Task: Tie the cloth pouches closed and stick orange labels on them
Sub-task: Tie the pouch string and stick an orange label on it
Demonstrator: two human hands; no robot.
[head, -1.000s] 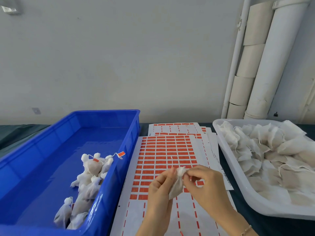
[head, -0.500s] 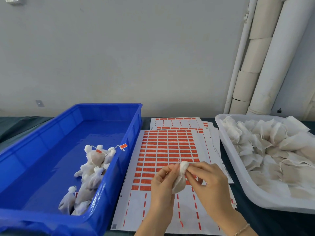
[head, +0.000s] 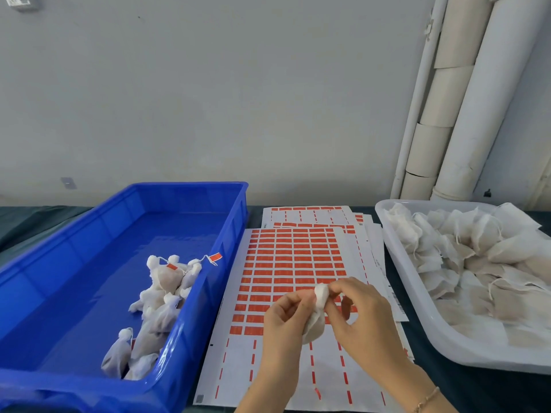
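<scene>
pouch in hand: a white cloth pouch (head: 313,324) is held above the table at the bottom centre of the view, over the near part of a label sheet (head: 286,263).
axis: its long axis runs nearly straight up the view. the gathered neck points to 12 o'clock, away from the person, and the rounded belly hangs toward 6 o'clock.
left hand: the left hand (head: 281,321) sits at 9 o'clock of the pouch, fingers curled, pinching the cloth just below the neck.
right hand: the right hand (head: 365,321) sits at 3 o'clock of the pouch, thumb and forefinger pinching the neck, the other fingers loosely bent. a thin bracelet (head: 427,398) circles the wrist.
label sheet: full rows of orange labels fill its far half, and the near rows show only thin orange slivers. more sheets fan out beneath it toward 12 and 1 o'clock.
blue bin: a blue bin (head: 208,296) stands at 9 o'clock of the hands. it holds a heap of tied pouches (head: 162,293) against its right wall, and one orange label (head: 215,257) on a string lies on that wall.
white tray: a white tray (head: 417,311) stands at 3 o'clock of the hands, piled with flat untied pouches (head: 477,263).
backdrop: a pale wall with white pipes (head: 477,99) at 1 o'clock.
</scene>
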